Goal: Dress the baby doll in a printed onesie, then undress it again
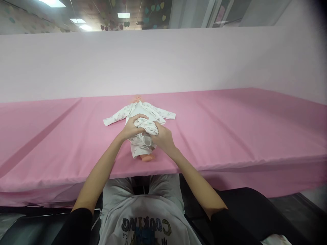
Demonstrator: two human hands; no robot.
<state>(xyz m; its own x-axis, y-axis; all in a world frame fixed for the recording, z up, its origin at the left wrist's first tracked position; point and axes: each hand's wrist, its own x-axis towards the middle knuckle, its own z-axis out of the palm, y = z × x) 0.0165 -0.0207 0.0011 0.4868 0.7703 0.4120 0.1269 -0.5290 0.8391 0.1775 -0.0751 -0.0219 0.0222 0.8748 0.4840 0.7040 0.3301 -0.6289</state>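
Observation:
A baby doll (147, 158) lies on its back on the pink cloth, feet toward me and head at the far side. It wears a white printed jacket (116, 117) with both sleeves spread outward. A bunched white printed baby garment (148, 126) sits over the doll's middle and covers it. My left hand (131, 128) grips this bundle from the left, thumb and fingers curled around it. From the right, my right hand (163, 136) pinches the same cloth. White printed fabric (138, 149) wraps the doll's legs, with a thin white loop near its top.
A pink cloth (230, 132) with creases covers the table, whose front edge runs just before my lap. Behind it stands a white partition (153, 64). Black chair parts (245, 204) are at my right and lower left.

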